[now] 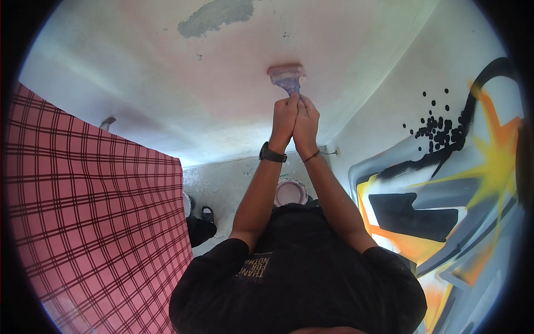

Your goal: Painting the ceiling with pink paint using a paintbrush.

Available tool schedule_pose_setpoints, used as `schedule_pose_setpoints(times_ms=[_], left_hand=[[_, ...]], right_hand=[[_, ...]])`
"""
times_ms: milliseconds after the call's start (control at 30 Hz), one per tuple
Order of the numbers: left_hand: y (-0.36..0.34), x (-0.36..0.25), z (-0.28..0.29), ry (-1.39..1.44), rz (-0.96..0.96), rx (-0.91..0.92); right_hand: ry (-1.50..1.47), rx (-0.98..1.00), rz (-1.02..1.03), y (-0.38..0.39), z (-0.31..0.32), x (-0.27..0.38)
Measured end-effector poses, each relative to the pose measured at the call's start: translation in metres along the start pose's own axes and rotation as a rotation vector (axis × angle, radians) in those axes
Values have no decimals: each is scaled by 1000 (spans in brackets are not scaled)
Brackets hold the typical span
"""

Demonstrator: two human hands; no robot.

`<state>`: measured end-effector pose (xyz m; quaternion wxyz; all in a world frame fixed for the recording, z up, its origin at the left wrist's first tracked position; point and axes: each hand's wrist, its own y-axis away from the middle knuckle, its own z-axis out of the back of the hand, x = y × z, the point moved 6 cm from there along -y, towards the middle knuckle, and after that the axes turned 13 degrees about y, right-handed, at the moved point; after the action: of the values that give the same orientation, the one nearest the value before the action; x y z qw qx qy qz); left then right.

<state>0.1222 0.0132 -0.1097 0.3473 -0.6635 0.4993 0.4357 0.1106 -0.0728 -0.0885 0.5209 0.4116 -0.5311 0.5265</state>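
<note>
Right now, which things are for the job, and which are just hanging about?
Seem to be for the job:
wide flat brush, held by the left hand and right hand
pale pink wall under its bristles
bucket with something pale pink inside

Seem to be just there:
pink checked cloth
graffiti-painted wall
black wristwatch
black sandal

You get soft, uneven light that leaves a pale sheen on the wall [161, 94], sinks your black shirt [311, 267] into darkness, keeps your hands [284, 118] readable, and bends edges toward black fisheye corners.
</note>
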Motion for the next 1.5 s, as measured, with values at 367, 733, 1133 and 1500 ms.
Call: schedule_pose_setpoints(times_ms=[367,733,1133,1500], left_hand=[[-13,-84,-47,-58,-244,157],[-20,-124,-56,-42,-337,249],[-9,-171,-61,-16,-411,246],[-43,-86,-16,90,-264,240]], right_hand=[[-238,-49,244,-19,11,70],[-212,-92,399,-27,4,104],[-251,-78,460,-21,-1,144],[-88,46,347,-42,-31,62]])
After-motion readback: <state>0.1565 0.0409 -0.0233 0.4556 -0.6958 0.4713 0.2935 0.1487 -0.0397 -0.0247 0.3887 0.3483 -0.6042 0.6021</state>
